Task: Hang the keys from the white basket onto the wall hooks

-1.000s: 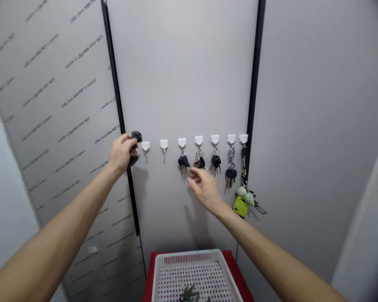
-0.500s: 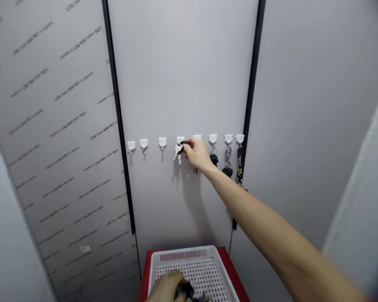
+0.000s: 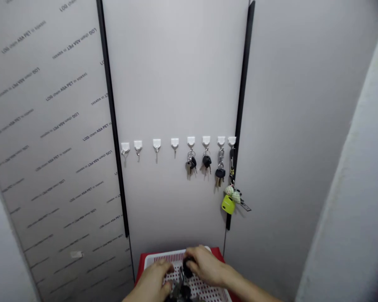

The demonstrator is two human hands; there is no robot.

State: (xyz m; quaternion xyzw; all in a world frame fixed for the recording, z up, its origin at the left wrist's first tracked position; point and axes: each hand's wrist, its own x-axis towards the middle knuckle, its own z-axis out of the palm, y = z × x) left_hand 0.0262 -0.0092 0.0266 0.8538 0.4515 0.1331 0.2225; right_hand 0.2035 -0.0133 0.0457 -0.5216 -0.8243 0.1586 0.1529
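Observation:
Both hands are low over a white plastic basket. My right hand pinches a set of keys with a black head; silver metal hangs beside it. My left hand is curled at the left, its thumb against a dark bunch of keys between the hands. The lower part of that bunch is cut off and blurred. Above, white hooks run in a row along the panel. Key sets hang from the hooks on the right, while the left ones carry nothing.
The basket rests on a red surface against the pale panel. A lime-green tag dangles from the rightmost keys. Black vertical strips edge the panel. A white wall edge stands at the right.
My right hand has come down from the fourth hook to the basket with the keys, and that hook is now bare. My left hand stays low over the basket.

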